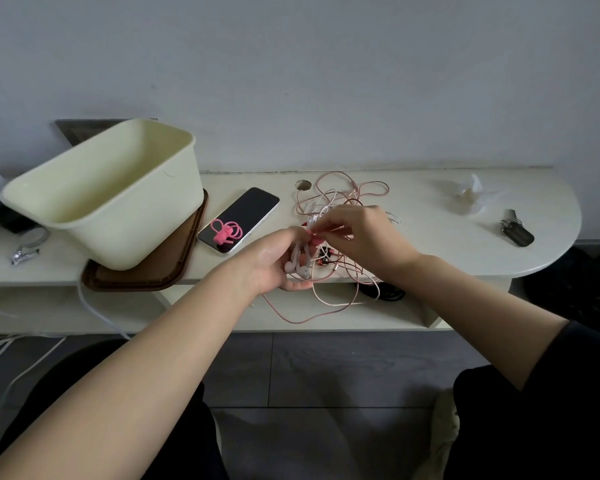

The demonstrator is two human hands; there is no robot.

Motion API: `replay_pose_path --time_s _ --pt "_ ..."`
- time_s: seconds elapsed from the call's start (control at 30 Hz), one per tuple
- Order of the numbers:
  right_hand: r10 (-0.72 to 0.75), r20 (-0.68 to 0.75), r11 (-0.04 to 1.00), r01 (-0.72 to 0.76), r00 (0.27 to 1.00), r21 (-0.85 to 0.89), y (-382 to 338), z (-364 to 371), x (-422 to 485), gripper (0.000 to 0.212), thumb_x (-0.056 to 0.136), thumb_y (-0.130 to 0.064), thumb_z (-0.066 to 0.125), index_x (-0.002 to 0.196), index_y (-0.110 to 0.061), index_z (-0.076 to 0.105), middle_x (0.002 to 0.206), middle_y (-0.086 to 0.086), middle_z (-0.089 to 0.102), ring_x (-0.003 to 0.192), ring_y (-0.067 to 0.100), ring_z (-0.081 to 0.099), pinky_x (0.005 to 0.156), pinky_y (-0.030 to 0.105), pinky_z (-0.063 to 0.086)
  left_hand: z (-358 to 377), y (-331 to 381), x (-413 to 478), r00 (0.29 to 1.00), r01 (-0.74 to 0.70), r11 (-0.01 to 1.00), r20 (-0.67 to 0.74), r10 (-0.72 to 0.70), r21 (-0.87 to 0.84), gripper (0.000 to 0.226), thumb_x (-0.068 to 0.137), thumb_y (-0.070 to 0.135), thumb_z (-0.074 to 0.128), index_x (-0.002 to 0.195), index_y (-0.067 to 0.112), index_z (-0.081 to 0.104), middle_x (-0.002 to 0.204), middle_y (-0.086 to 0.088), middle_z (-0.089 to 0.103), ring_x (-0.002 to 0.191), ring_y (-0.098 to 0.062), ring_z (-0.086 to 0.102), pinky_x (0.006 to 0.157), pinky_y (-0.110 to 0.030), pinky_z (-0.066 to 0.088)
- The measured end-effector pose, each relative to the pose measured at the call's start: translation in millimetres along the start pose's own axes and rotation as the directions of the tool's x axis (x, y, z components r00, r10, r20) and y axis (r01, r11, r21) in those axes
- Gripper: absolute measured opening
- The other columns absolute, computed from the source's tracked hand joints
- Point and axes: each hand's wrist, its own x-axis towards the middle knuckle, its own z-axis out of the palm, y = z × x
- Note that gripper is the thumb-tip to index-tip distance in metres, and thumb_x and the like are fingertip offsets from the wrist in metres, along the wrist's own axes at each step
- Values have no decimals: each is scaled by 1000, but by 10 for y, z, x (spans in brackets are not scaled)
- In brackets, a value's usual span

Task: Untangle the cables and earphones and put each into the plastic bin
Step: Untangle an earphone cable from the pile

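Note:
A tangle of white and rose-pink cables [340, 199] lies on the pale desk, with loops hanging over its front edge. My left hand [278, 261] holds white earbuds [300, 268] and part of the tangle against its palm. My right hand [357, 233] pinches a thin strand just above the left fingers. A cream plastic bin [111, 192] stands tilted at the left, with nothing visible in it. A small pink coiled cable [226, 231] rests on a phone.
The bin sits on a brown tray [136, 282]. A phone [239, 220] lies between bin and tangle. Keys [516, 230] and crumpled clear plastic [471, 195] are at the right. A dark item [381, 292] sits on the lower shelf. White cords [0, 351] trail on the floor at left.

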Motion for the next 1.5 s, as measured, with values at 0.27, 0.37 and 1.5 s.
replay_pose_path --time_s 0.27,0.37,1.5 --pt "-62 -15 998 62 998 -25 44 4 5 19 84 1 60 95 -8 72 94 5 71 86 19 67 81 41 53 -14 9 9 1000 17 999 23 -16 -52 12 89 15 49 83 16 59 64 5 53 58 -8 44 82 -46 50" --pt "-112 -14 993 111 994 -47 57 3 7 16 84 -1 61 95 -8 72 93 5 70 85 18 67 79 38 53 -25 4 16 1000 13 997 21 -12 -72 11 87 13 49 81 15 58 60 5 54 57 -8 46 85 -47 49" --pt "336 40 940 -338 941 43 -131 72 9 18 88 -20 59 81 -4 64 73 9 71 67 21 68 72 36 55 -23 -77 74 903 -383 920 -174 392 82 15 88 33 64 91 21 73 86 3 65 85 -14 53 74 -27 41"
